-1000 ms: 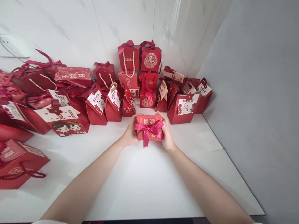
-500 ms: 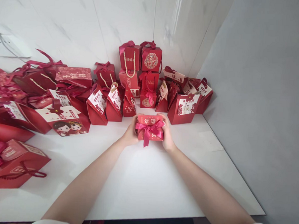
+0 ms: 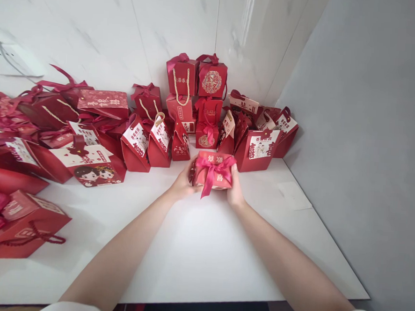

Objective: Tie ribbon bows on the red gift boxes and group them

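A small red gift box point(image 3: 217, 178) tied with a pink ribbon bow is held between both my hands, lifted a little off the white table point(image 3: 195, 248) and tilted. My left hand point(image 3: 183, 182) grips its left side with curled fingers. My right hand point(image 3: 234, 187) grips its right side. Straight behind the box stands a stack of small red boxes point(image 3: 197, 98) with ribbon and rope handles, against the wall corner.
Red gift bags with white labels point(image 3: 260, 147) stand to the right of the stack. More red bags and boxes point(image 3: 89, 134) crowd the left, with one lying box point(image 3: 27, 224) near the front left edge. A grey wall point(image 3: 370, 137) runs along the right.
Both hands have raised the ribboned box slightly and moved it away from me and a little right, tilting it, toward the row of bags.
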{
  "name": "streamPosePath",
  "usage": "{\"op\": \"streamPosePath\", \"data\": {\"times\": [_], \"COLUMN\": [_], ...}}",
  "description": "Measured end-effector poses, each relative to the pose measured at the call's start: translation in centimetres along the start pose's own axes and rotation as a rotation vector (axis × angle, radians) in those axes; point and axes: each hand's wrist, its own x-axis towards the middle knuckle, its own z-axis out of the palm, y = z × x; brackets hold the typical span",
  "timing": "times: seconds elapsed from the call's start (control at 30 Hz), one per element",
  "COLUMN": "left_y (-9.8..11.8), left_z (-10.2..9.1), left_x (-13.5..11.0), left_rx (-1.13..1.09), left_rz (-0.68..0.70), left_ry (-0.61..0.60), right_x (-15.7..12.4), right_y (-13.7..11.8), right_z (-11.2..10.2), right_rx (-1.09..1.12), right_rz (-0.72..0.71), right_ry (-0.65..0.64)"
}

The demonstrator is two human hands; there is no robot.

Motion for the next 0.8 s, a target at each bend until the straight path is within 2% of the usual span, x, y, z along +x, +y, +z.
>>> {"op": "streamPosePath", "data": {"times": [0.07, 0.13, 0.23, 0.3, 0.37, 0.47, 0.57, 0.67, 0.73, 0.8], "left_y": [0.2, 0.3, 0.3, 0.4, 0.5, 1.0, 1.6, 2.0, 1.9, 1.6], "left_z": [0.0, -0.1, -0.6, -0.9, -1.1, -0.9, -0.4, 0.0, 0.0, -0.1], "left_x": [0.2, 0.4, 0.7, 0.9, 0.9, 0.7, 0.5, 0.4, 0.4, 0.4], "left_rx": [-0.003, -0.02, -0.15, -0.244, -0.246, -0.127, -0.013, 0.033, 0.035, 0.027], "left_rz": [-0.048, -0.092, -0.146, -0.175, -0.206, -0.241, -0.25, -0.268, -0.266, -0.245], "left_ry": [0.057, 0.13, 0.296, 0.354, 0.346, 0.286, 0.235, 0.221, 0.211, 0.213], "right_x": [0.1, 0.1, 0.0, 0.0, 0.0, 0.0, 0.1, 0.0, -0.1, -0.2], "right_y": [-0.2, -0.2, 0.0, 0.2, 0.4, 0.4, 0.3, 0.0, -0.3, -0.6], "right_z": [0.2, 0.2, -0.1, -0.3, -0.4, -0.5, -0.5, -0.5, -0.4, -0.2], "right_rx": [0.064, 0.025, -0.063, -0.09, -0.117, -0.124, -0.047, -0.018, 0.0, 0.068], "right_rz": [-0.001, -0.008, 0.031, 0.057, 0.074, 0.125, 0.252, 0.35, 0.338, 0.269], "right_ry": [0.025, 0.046, 0.028, 0.008, 0.014, 0.096, 0.158, 0.113, 0.054, -0.004]}}
